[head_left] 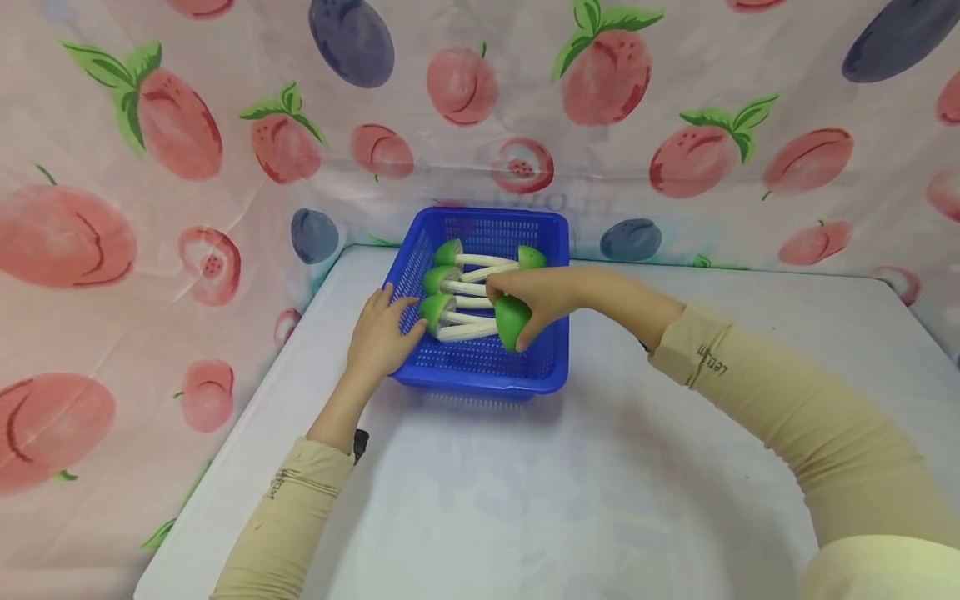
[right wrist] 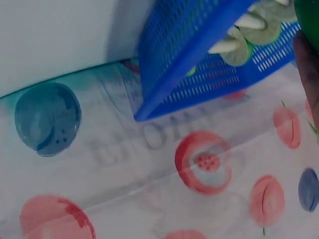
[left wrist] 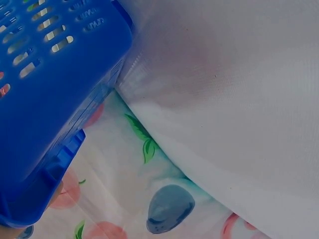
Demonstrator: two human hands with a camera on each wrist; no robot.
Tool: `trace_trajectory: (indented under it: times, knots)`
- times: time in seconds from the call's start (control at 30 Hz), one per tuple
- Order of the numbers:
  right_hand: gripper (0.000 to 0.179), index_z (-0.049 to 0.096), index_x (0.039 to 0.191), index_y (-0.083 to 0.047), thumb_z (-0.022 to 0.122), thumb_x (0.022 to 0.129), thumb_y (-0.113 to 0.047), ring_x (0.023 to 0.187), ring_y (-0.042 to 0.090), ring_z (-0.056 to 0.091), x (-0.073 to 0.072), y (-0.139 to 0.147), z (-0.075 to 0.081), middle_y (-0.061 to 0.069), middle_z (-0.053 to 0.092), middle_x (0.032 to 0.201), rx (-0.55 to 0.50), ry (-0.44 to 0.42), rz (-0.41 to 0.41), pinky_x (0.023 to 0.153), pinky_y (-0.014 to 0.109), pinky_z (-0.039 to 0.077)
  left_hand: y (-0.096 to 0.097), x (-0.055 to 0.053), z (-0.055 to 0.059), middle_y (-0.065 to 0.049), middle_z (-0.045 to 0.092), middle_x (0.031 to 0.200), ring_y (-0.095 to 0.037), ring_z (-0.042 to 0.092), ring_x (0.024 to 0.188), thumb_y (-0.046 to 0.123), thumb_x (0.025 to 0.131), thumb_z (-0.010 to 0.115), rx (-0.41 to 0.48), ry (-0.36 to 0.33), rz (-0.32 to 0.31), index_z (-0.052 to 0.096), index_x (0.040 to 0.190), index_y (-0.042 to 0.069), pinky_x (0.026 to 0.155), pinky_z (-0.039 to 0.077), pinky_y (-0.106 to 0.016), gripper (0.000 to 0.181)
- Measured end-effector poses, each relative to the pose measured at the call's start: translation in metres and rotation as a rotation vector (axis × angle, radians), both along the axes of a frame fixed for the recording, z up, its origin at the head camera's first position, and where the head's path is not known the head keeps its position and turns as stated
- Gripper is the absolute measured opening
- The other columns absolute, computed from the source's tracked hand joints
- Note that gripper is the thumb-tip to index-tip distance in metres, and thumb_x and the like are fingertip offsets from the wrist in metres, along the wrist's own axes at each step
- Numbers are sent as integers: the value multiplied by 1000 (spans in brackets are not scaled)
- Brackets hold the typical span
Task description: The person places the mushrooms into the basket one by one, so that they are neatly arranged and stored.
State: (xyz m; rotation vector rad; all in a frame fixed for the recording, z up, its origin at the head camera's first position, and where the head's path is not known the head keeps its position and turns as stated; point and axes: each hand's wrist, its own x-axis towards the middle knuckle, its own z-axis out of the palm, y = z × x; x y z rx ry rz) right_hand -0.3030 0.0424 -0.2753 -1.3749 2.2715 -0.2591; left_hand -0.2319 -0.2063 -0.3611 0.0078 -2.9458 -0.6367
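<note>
Inside a blue plastic basket (head_left: 480, 382) lie several toy mushrooms (head_left: 448, 279) with green caps and white stems, placed on their sides. My right hand (head_left: 551, 296) reaches in from the right and grips one mushroom by its green cap (head_left: 513, 321), at the basket's right side. That cap shows only at the edge of the right wrist view, with part of a finger. My left hand (head_left: 381, 333) holds the basket's left rim, thumb and index finger spread toward the nearest caps. In the left wrist view the basket wall (left wrist: 55, 99) hides most of that hand.
The basket stands on a white-covered table (head_left: 600, 467), close to its back edge. A fruit-printed cloth (head_left: 465, 158) hangs behind the table and along its left side.
</note>
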Motion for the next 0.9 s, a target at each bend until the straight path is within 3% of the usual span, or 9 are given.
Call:
trace_trajectory:
  times: [0.17,0.33,0.63,0.9]
  knots:
    - [58,41,110,-8,81,74,-29,91,19,50,4,0,-22,6,52,100,-38,57,36,84,33,48,0,0,0,-25,29,151,-41,21,142,33,92,54,1,5,4,53,132,7,114,22,-56,47]
    - [57,43,110,-6,82,73,-25,93,19,51,9,0,-39,6,53,101,-77,72,28,86,34,48,1,2,1,-26,29,150,-42,22,142,32,92,54,-8,3,1,53,132,6,114,21,-56,47]
    - [61,43,117,-2,81,73,-19,99,25,56,11,2,-60,12,46,114,-85,92,-59,90,38,51,4,1,3,-26,29,150,-41,21,142,31,92,55,-12,2,1,53,132,7,114,21,-56,47]
    - [60,46,123,-3,79,76,-21,103,26,58,10,0,-76,13,48,121,-77,102,-137,92,38,51,3,3,2,-26,29,150,-42,22,141,31,92,55,-8,11,3,54,131,6,114,22,-57,47]
